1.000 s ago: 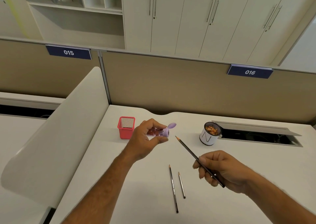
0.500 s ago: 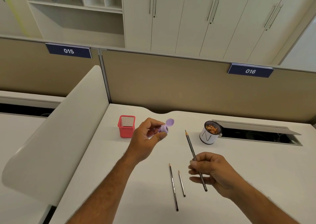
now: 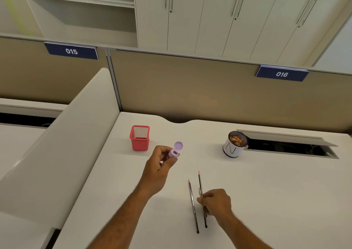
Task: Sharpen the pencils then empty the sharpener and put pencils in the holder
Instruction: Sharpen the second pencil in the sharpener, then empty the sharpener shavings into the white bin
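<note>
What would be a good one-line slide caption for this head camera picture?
Left hand holds an open purple sharpener while right hand grips a pencil beside another pencil on the desk, red holder waiting.

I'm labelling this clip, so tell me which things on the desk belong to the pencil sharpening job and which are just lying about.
Job: sharpener in left hand; pencils by right hand; red holder; shavings cup.

Lying about: cable hatch; divider; number signs.
</note>
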A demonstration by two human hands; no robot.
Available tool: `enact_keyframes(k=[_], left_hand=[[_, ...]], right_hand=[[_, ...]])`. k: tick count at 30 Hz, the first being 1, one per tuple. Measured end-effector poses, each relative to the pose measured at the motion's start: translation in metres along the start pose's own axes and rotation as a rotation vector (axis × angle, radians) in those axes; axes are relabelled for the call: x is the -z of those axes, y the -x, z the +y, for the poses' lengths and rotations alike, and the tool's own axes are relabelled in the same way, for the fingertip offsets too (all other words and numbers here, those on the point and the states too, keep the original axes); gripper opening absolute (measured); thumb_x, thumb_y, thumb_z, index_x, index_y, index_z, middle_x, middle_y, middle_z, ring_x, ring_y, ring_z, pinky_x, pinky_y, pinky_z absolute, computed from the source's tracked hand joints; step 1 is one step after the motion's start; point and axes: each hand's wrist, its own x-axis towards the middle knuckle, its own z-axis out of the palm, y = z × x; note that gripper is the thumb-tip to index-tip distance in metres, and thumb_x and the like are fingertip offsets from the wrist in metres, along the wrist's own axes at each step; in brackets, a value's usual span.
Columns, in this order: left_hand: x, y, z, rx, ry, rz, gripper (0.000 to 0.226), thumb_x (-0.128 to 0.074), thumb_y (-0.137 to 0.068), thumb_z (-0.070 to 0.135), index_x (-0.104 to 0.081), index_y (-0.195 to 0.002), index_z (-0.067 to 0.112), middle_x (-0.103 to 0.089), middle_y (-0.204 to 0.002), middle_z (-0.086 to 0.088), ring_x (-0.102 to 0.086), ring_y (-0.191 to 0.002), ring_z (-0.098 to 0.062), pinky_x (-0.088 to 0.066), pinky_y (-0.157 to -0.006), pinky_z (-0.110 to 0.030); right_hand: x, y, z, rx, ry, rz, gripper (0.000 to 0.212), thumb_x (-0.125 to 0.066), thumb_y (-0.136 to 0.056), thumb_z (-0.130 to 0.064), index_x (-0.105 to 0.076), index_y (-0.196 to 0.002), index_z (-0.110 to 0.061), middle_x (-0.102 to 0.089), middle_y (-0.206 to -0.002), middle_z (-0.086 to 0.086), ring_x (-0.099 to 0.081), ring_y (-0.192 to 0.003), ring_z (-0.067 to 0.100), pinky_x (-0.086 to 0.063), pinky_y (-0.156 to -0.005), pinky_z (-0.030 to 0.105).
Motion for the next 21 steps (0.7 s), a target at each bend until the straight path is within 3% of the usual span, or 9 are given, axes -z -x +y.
enact_keyframes(k=[2, 7, 18, 21], left_hand=[[0.0, 0.001, -0.005, 0.022, -0.01, 0.002, 0.016, -0.062, -0.09, 0.032, -0.057, -0.104, 0.026, -0.07, -0.104, 0.005, -0.063, -0.095, -0.009, -0.049, -0.073, -0.012], [-0.001, 0.003, -0.013, 0.041, -0.014, -0.003, 0.014, -0.064, -0.09, 0.026, -0.058, -0.102, 0.025, -0.071, -0.099, 0.009, -0.062, -0.089, -0.005, -0.047, -0.07, -0.012], [-0.006, -0.001, -0.018, 0.066, -0.012, -0.009, 0.015, -0.067, -0.089, 0.019, -0.058, -0.101, 0.023, -0.07, -0.1, 0.006, -0.061, -0.086, -0.002, -0.046, -0.069, -0.01], [-0.008, 0.0, -0.018, 0.069, -0.014, -0.01, 0.016, -0.067, -0.088, 0.019, -0.059, -0.101, 0.022, -0.07, -0.099, 0.006, -0.06, -0.084, -0.002, -0.046, -0.068, -0.009]], right_hand=[[-0.006, -0.009, 0.003, 0.002, 0.122, 0.01, 0.018, -0.087, -0.059, -0.018, -0.07, -0.059, -0.01, -0.071, -0.056, 0.005, -0.07, -0.054, 0.023, -0.062, -0.061, 0.041], [-0.019, -0.017, 0.001, -0.031, 0.284, -0.02, 0.021, -0.085, -0.056, -0.025, -0.07, -0.066, -0.014, -0.07, -0.058, -0.002, -0.068, -0.05, 0.013, -0.054, -0.053, 0.02], [-0.028, -0.031, 0.008, -0.024, 0.405, -0.061, 0.031, -0.085, -0.047, -0.031, -0.069, -0.066, -0.012, -0.07, -0.061, 0.0, -0.069, -0.052, 0.015, -0.061, -0.057, 0.029], [-0.025, -0.031, 0.008, 0.018, 0.407, -0.038, 0.033, -0.086, -0.049, -0.037, -0.07, -0.068, -0.016, -0.071, -0.067, -0.003, -0.069, -0.061, 0.014, -0.057, -0.058, 0.026]])
